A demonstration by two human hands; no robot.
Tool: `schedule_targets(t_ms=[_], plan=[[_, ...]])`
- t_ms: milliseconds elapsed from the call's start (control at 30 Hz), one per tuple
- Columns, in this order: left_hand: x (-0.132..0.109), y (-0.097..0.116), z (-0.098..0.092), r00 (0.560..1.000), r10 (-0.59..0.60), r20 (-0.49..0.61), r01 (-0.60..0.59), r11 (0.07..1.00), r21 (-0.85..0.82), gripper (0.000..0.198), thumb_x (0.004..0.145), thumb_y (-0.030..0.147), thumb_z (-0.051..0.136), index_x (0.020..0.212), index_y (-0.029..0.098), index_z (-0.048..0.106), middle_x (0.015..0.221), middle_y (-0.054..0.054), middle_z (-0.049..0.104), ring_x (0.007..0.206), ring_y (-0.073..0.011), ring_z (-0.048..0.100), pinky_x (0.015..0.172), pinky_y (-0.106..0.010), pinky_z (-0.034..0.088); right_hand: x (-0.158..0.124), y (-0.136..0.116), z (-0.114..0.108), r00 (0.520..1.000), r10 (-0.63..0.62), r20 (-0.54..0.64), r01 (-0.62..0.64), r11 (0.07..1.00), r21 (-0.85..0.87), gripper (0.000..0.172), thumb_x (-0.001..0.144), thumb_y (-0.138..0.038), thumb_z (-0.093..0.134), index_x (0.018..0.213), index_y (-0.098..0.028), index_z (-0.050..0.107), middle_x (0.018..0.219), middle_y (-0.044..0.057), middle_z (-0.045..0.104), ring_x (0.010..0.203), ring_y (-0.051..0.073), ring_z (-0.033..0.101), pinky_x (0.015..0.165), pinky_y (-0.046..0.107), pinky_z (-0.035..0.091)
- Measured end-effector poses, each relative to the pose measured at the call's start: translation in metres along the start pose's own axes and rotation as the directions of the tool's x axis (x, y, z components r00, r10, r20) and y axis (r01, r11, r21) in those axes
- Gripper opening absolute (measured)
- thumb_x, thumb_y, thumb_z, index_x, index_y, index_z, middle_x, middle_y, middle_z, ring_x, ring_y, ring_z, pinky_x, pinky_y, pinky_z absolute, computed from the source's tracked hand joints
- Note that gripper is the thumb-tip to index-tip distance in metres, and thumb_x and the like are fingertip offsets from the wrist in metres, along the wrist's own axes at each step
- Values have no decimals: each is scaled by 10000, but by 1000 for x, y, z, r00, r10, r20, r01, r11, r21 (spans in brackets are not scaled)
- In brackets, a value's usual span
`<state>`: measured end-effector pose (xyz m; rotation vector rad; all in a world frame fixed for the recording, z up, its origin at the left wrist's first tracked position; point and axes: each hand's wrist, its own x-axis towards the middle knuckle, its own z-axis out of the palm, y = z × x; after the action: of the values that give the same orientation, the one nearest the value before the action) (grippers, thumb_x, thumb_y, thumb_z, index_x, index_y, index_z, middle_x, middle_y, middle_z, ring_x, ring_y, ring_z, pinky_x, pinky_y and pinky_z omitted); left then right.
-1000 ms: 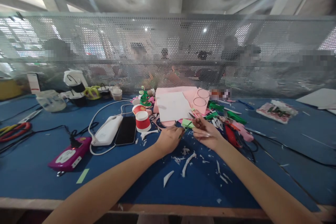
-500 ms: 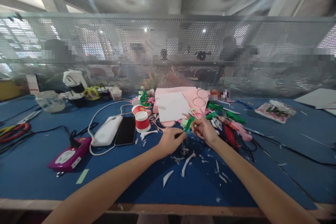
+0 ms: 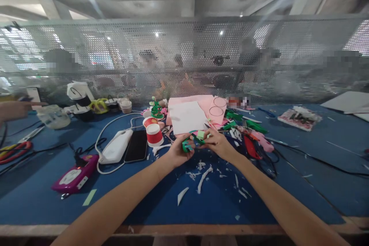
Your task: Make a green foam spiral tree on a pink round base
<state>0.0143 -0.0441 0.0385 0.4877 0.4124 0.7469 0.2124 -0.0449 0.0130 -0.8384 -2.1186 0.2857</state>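
Between my two hands a curled green paper strip [image 3: 186,146] is held above the blue table. My left hand [image 3: 179,153] is closed round its coiled end. My right hand [image 3: 220,145] pinches the other end, with fingers bent together. Behind my hands lie a white paper sheet [image 3: 186,116] and pink paper [image 3: 217,104] with circles drawn on it. A small green paper tree [image 3: 156,108] stands at the back, left of the sheets. Red and white paper cups [image 3: 155,134] are to the left of my left hand.
White paper scraps [image 3: 204,178] litter the table before me. Leftward are a black phone [image 3: 136,146], a white power bank [image 3: 117,147], a purple power strip [image 3: 75,175] and scissors [image 3: 21,148]. Another person's hand [image 3: 17,110] reaches in at far left. Green offcuts [image 3: 255,126] lie right.
The green strip, straighter before, is now curled at my left hand. My right hand has moved slightly left and its fingers have closed. Another person's hand has come in at the left edge.
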Motion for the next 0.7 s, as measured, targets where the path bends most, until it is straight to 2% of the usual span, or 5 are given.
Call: schedule_targets(t_ms=[100,200,367,500,700], plan=[[0,6,-3,998,-61,21,62,995,-84,277,917,313,431,872,87,584,497,38,472,436,-49,471,477,-147,412,1,-3,5,999,38,3,-38,992,123,303,818,-424,587,641,-197,682,841,41,514,684,131,521,612,275,443],[3,11,-5,998,-49,29,47,996,76,498,882,494,421,1045,52,582,589,-25,574,507,-104,541,518,-216,458,3,-8,5,994,107,26,-110,959,261,309,775,-435,634,595,-189,682,817,40,510,692,132,519,593,267,445],[11,6,-6,993,122,3,-114,916,385,483,819,544,492,937,98,638,525,10,507,431,-88,434,426,-205,337,5,-16,6,938,300,172,-343,747,570,282,694,-476,697,658,-199,735,743,22,495,583,100,477,436,220,401],[15,0,-13,953,302,30,-259,760,596,319,678,421,691,690,111,617,504,48,424,463,-56,379,468,-193,300,6,-19,7,884,449,134,-391,550,738,294,641,-482,737,627,-188,729,837,19,528,502,36,384,393,199,312],[15,-6,-19,958,212,194,-259,345,902,322,592,380,750,759,132,632,626,36,487,567,-79,407,556,-230,308,9,-15,2,822,566,62,-327,380,865,300,557,-495,787,636,-216,710,880,9,594,673,91,510,545,211,401]])
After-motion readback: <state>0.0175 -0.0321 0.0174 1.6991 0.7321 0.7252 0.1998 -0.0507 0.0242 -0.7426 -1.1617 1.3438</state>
